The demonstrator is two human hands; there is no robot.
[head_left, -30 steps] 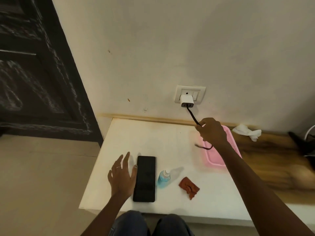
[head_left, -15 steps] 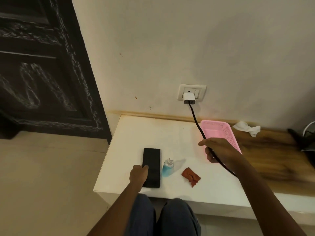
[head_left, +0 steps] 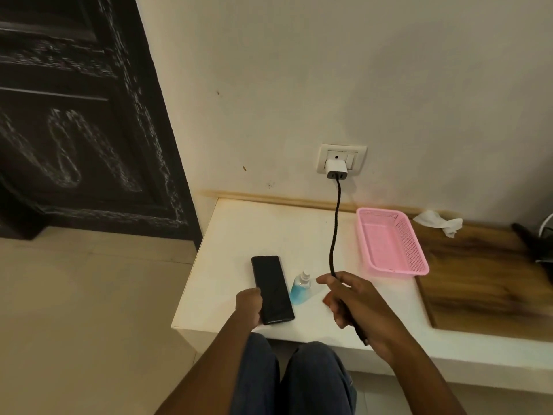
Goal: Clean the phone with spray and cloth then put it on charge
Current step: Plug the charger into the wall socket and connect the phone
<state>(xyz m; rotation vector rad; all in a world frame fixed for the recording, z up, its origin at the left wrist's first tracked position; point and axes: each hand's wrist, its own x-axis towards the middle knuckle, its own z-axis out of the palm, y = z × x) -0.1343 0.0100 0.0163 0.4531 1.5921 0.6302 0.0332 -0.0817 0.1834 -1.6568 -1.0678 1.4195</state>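
A black phone lies screen up on the white table. My left hand grips its near left edge. A small blue spray bottle stands just right of the phone. My right hand holds the black charging cable, which runs up to the white charger plugged into the wall socket. The cable's free end passes through my fingers toward the table's front edge. The red cloth is hidden behind my right hand.
A pink plastic basket sits at the right of the white top. Beyond it a wooden surface carries a crumpled white tissue and a dark object at the far right. A dark carved door stands left.
My right hand slid down the cable from near the socket toward the phone. My left hand went from lying flat beside the phone to gripping its near edge.
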